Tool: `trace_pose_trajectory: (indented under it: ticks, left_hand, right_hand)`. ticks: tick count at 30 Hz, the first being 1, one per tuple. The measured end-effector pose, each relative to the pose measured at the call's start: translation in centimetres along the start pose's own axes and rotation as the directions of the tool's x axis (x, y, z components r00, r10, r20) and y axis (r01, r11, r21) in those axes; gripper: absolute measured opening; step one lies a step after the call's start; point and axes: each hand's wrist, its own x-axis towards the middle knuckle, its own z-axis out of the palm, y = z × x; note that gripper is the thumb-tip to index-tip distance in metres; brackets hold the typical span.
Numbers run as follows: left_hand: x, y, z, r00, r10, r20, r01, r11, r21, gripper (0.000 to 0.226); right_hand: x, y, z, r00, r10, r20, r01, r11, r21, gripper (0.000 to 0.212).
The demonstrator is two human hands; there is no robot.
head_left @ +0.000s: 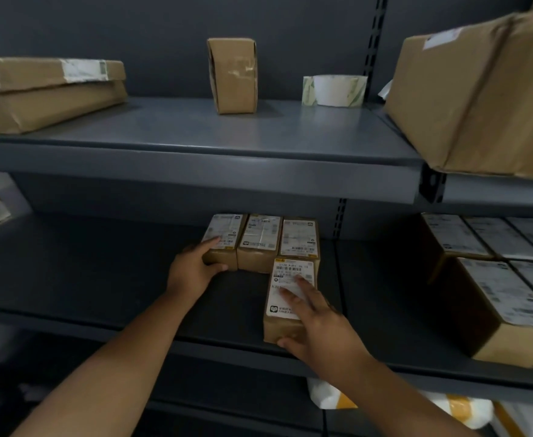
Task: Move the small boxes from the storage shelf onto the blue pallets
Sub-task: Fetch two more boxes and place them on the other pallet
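**Two boxes in reach, only one truly held**

Both boxes are on the dark grey metal storage shelf (101,279); the blue pallets are out of view.

Your left hand (192,269) pinches the leftmost back-row box (227,230), a small brown cardboard carton with a white shipping label, with fingers on top and thumb curled against its near face. It sits tight against the middle back-row box (260,241), so an angled pull would likely drag or skew that neighbour.

Your right hand (318,323) lies on the front box (285,279), a similar labelled brown carton close to the shelf lip. Its fingers are spread nearly straight across the label and the thumb rests at the near end, so nothing is wrapped round the box. Drawing it towards you like this could slide it off the edge. The glossy label may also let your fingers slip. Curl round its sides before you lift.
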Motion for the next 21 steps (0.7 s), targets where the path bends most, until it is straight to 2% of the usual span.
trace_pose_trajectory:
  ticks: [13,16,21]
  left_hand:
    - [-8.0,0.1,-7.5,0.99,0.038,-0.139,-0.038,0.999,0.005,0.07]
    - [-10.9,-1.1,-10.8,0.982,-0.002,-0.19,0.006,1.0,0.022,0.07]
    - [-16.8,-3.7,-17.4,0.947,-0.062,-0.316,0.113,0.983,0.146,0.068]
  right_hand:
    - [-0.4,-6.9,-1.9,0.996,-0.08,-0.032,0.078,0.996,-0.041,0.075]
    - [0.3,-10.3,-2.2,0.994,-0.11,-0.015,0.109,0.991,-0.083,0.076]
    - [1.9,-19.1,-1.2,0.973,-0.233,-0.005,0.232,0.972,-0.032,0.078]
